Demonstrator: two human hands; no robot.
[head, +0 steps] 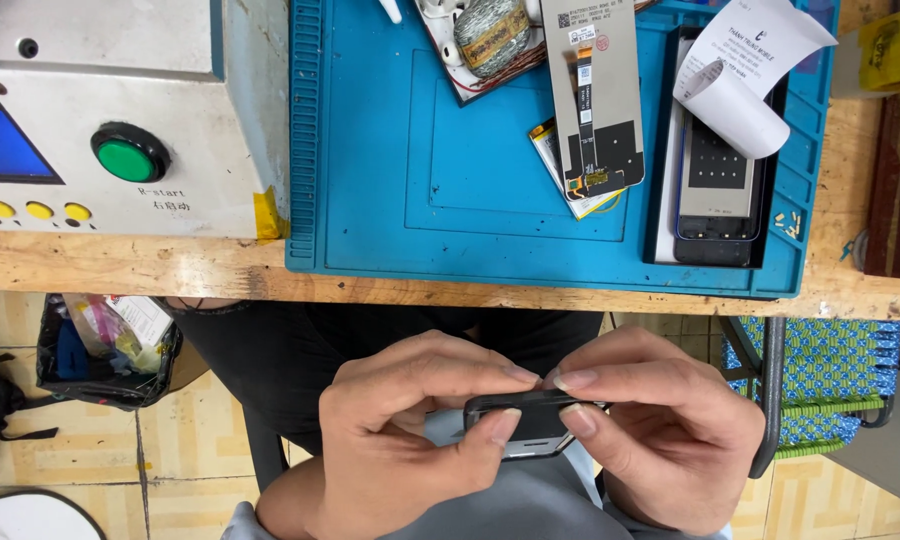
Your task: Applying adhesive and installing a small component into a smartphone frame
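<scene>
While both hands (530, 430) pinch the phone (526, 415), table edge (470, 290) lies well above.

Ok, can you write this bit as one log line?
left hand: grips dark phone | right hand: pinches its top edge | held over lap | blue mat: screen panel, paper slip

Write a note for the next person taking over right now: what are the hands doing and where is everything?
Left hand: grip shut on the dark phone part, above the lap.
Right hand: pinching the same part's right end, fingertips meeting the left thumb on top.
On the blue work mat: replacement screen lying back up, opened phone under a paper receipt, tiny screws beside it.
Done: phone lies open.
Left: the held part is not on the phone.
</scene>
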